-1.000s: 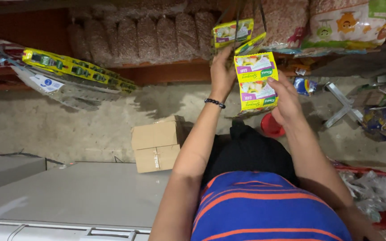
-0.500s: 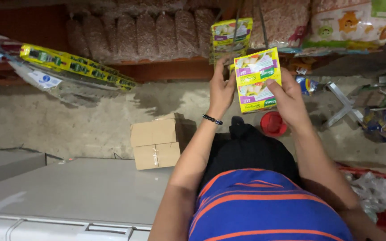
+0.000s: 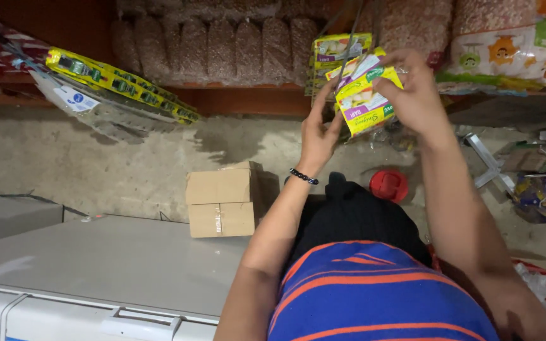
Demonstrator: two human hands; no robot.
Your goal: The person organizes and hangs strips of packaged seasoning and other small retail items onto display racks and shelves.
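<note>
A white chest freezer [image 3: 109, 265] stood nearest on the concrete floor [image 3: 96, 164], cardboard boxes [image 3: 221, 202] beyond. Further up, the right hand [image 3: 415, 95] clamped its grip on a yellow packet [image 3: 364, 101] below the shelf; the left hand [image 3: 319, 129] touched it, fingers apart.

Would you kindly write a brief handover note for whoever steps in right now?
Left hand: raised, fingertips at the lower left edge of the yellow packet.
Right hand: grip closed on that packet's right side, holding it tilted in front of the hanging packets.
Nearby: cardboard boxes and a red lid on the floor.
Done: packet in hand.
Left: packet not yet set down or hung.
</note>
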